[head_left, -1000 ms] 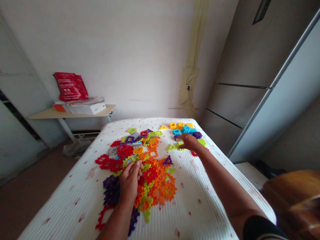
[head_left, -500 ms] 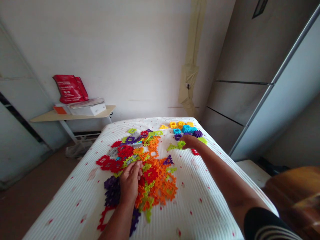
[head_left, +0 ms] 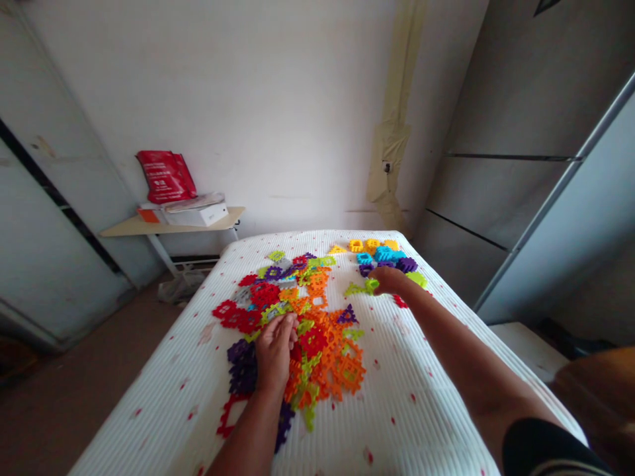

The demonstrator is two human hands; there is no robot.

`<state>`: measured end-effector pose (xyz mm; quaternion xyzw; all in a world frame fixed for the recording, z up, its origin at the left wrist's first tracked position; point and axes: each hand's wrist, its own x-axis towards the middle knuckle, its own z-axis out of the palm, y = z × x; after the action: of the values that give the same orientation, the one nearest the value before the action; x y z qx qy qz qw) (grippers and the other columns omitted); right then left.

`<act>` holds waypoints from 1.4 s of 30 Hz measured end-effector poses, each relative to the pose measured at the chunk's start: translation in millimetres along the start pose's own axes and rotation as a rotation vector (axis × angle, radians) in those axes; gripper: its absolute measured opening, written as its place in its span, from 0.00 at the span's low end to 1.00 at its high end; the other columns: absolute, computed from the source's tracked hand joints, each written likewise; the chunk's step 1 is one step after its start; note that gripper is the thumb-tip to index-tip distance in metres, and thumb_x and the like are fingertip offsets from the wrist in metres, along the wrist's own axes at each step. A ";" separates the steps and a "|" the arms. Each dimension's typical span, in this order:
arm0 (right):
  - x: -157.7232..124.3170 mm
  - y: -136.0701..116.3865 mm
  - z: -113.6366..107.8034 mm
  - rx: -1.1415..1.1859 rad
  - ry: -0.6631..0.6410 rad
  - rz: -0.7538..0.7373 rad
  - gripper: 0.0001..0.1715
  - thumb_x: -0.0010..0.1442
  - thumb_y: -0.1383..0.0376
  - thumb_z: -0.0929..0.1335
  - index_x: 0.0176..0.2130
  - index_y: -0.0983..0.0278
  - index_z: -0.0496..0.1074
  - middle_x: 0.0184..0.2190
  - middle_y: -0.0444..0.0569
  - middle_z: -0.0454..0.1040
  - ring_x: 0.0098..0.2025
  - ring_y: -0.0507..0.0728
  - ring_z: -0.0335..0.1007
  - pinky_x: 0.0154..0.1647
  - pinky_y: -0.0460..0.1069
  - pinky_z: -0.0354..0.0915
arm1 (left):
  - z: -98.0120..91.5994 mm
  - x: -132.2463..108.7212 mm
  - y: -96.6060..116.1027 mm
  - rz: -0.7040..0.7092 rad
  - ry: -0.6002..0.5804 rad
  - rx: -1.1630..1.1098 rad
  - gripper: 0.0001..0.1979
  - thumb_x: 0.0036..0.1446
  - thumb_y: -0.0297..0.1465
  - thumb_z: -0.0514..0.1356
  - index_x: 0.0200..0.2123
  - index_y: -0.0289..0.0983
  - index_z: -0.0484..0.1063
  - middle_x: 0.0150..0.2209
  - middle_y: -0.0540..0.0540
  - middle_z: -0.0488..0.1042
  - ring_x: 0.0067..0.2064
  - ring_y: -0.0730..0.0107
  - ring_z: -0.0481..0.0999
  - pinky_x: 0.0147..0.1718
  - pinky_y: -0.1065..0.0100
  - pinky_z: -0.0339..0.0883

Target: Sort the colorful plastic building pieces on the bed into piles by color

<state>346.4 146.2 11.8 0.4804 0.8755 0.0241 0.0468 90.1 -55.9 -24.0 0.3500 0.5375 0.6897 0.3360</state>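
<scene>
Nearest to you, your left hand lies palm down on the big heap of interlocking plastic tiles in the middle of the white mattress. Its fingers are curled at the 12 o'clock edge of the hand, touching a yellow-green piece among the red and orange ones; whether they really pinch it, I cannot tell.

Farther out, at about 1 o'clock from the heap, your right hand is stretched to a lime-green tile. The fingertips are closed lightly around its right end, and the tile rests on the mattress, apart from the heap.

Just beyond this hand, at 12 o'clock, sits a small sorted group of yellow, blue and purple tiles.

I judge the step to be picking out single tiles. The next move calls for a firm pinch on the green tile before lifting.

Behind, a side table carries a red bag.
</scene>
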 end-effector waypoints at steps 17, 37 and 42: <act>10.6 -115.3 -24.4 0.235 0.186 -0.192 0.17 0.54 0.69 0.64 0.43 0.60 0.74 0.41 0.45 0.77 0.42 0.55 0.72 0.41 0.46 0.64 | -3.3 7.4 -11.3 0.064 0.099 -0.177 0.12 0.48 0.33 0.61 0.37 0.38 0.67 0.28 0.52 0.71 0.22 0.79 0.66 0.20 0.75 0.57; 36.2 -177.8 1.9 0.171 0.087 -0.257 0.19 0.55 0.65 0.64 0.47 0.61 0.71 0.44 0.53 0.74 0.44 0.60 0.71 0.40 0.51 0.65 | -2.7 9.3 -10.4 0.077 0.100 -0.231 0.15 0.47 0.30 0.60 0.41 0.38 0.65 0.29 0.52 0.69 0.22 0.80 0.66 0.20 0.75 0.58; 32.5 -173.8 3.6 0.219 0.157 -0.233 0.17 0.61 0.67 0.58 0.44 0.64 0.71 0.39 0.55 0.76 0.41 0.59 0.72 0.38 0.49 0.64 | -2.8 9.1 -11.5 0.083 0.088 -0.230 0.16 0.48 0.31 0.60 0.42 0.38 0.65 0.29 0.52 0.69 0.22 0.80 0.66 0.21 0.75 0.59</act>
<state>183.6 80.2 -8.9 0.3744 0.9237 -0.0393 -0.0717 83.9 -47.4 -34.6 0.3004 0.4542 0.7749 0.3210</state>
